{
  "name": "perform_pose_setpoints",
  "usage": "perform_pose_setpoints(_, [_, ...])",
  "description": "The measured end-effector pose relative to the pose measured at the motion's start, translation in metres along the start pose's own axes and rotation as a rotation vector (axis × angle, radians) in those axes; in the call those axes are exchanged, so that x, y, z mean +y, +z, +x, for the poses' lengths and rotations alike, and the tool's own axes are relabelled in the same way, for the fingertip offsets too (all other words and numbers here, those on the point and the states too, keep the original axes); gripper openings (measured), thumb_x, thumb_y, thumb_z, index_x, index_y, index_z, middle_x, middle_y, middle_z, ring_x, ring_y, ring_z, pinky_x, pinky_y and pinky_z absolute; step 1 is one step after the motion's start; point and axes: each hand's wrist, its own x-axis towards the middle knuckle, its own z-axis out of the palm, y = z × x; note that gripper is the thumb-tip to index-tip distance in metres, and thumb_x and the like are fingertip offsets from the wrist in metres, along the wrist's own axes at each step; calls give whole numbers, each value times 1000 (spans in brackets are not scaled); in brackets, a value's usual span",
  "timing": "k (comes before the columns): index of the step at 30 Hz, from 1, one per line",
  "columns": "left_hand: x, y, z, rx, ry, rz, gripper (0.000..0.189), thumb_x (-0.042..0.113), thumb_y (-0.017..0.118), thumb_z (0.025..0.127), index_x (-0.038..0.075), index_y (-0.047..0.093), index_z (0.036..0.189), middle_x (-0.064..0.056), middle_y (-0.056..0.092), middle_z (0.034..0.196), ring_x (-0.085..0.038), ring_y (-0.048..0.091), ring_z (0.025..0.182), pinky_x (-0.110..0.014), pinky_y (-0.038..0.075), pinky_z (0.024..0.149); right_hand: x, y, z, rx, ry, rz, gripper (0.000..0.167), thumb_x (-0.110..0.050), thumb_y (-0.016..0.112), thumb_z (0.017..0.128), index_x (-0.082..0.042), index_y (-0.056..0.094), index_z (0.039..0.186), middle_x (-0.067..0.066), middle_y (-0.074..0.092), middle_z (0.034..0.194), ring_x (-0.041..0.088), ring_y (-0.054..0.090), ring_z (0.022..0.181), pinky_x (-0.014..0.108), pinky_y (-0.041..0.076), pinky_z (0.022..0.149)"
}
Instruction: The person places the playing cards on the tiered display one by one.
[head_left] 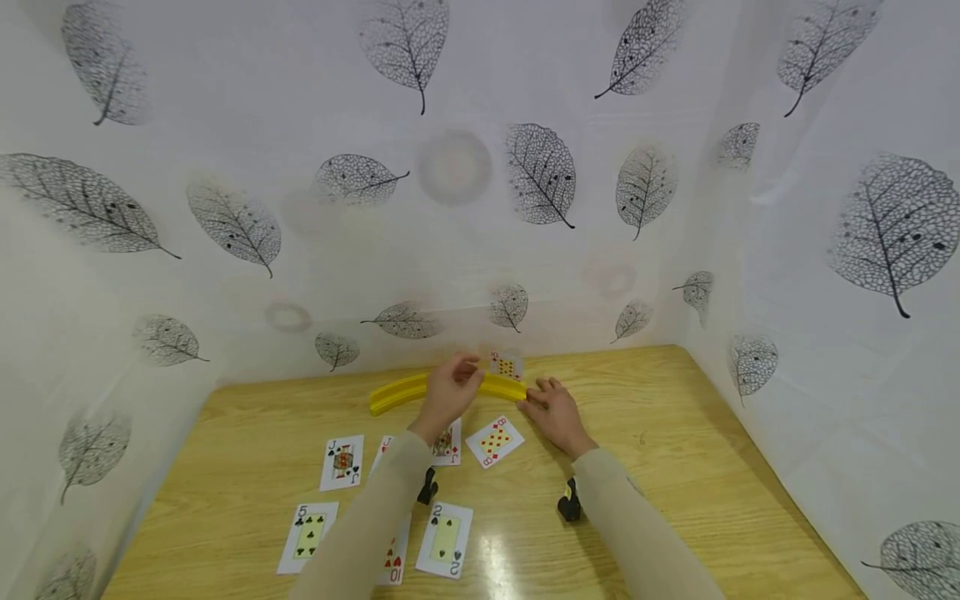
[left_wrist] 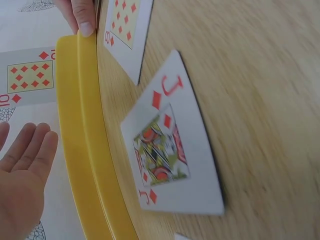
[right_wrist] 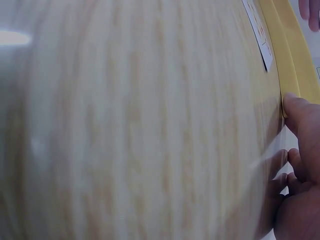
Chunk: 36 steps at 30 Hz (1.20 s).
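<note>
A curved yellow card holder (head_left: 401,392) lies along the back of the wooden table. The ten of diamonds (left_wrist: 30,77) stands upright at it, its lower edge hidden by the yellow wall. My left hand (head_left: 450,392) hovers over the holder's middle, left of that card; in the left wrist view its fingers (left_wrist: 37,147) are extended and hold nothing. At the holder's right end, my right hand (head_left: 555,412) pinches it, thumb (right_wrist: 296,107) on the front side. The eight of diamonds (head_left: 495,442) and jack of diamonds (left_wrist: 162,145) lie face up before the holder.
Nearer lie the jack of spades (head_left: 342,462), five of clubs (head_left: 307,537), two of spades (head_left: 445,540) and a red ten (head_left: 394,562), partly under my left sleeve. Black wrist mounts (head_left: 570,502) sit by both forearms. A leaf-patterned sheet (head_left: 457,250) encloses the table's back and sides.
</note>
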Motion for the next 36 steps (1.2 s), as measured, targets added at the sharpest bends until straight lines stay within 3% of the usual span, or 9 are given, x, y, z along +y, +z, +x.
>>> perform_pose_setpoints(13, [-15, -46, -36, -8, -26, 160, 36, 21, 72, 101, 4, 67, 133, -17, 75, 124, -33, 72, 113, -46, 63, 93, -3, -1, -2, 7, -11, 32, 44, -23, 70, 102, 10, 68, 130, 35, 52, 152, 56, 37, 149, 69, 30, 124])
perform_pose_setpoints(24, [-22, -97, -64, -19, -112, 228, 45, 27, 71, 103, 4, 63, 140, -20, 69, 138, -36, 67, 125, -56, 56, 105, -2, 0, -1, 9, -26, 7, 44, -24, 70, 102, 11, 67, 130, 36, 53, 150, 58, 40, 146, 70, 33, 122])
perform_pose_setpoints(26, [-25, -106, -68, -20, -106, 255, 46, 28, 71, 103, 4, 63, 141, -21, 68, 139, -38, 66, 126, -58, 55, 106, -1, 0, -2, 10, -27, 4, 44, -24, 70, 102, 11, 67, 129, 37, 53, 149, 58, 40, 146, 70, 33, 122])
perform_pose_setpoints(31, [-29, -130, -80, -5, -22, 352, 45, 25, 72, 101, 0, 63, 138, -23, 69, 137, -42, 66, 124, -63, 54, 103, -2, 0, -2, 9, -19, 10, 44, -23, 70, 102, 11, 67, 129, 36, 53, 150, 58, 39, 147, 70, 33, 122])
perform_pose_setpoints(36, [-33, -155, -94, 10, -20, 415, 48, 28, 73, 101, 1, 63, 140, -23, 67, 140, -45, 64, 128, -66, 50, 108, -4, 0, -2, 3, -19, 11, 44, -23, 70, 102, 11, 67, 129, 36, 53, 150, 59, 39, 147, 71, 32, 122])
